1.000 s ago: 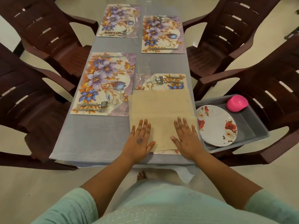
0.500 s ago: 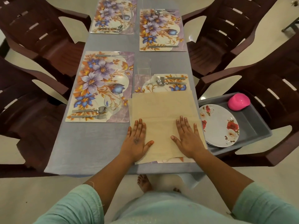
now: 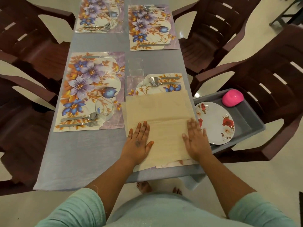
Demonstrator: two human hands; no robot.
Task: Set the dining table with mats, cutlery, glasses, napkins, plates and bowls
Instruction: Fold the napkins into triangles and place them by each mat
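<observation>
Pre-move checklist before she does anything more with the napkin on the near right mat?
1. Both hands flat on napkin: left hand, right hand. Ok.
2. Napkin square to mat: skewed, and it overhangs the mat's left edge. Not ok.
3. Fork and spoon clear of napkin. Ok.
4. Glass upright, away from the hands. Ok.
5. Plates ready in tray. Ok.
6. How many plates there are: cannot tell.
</observation>
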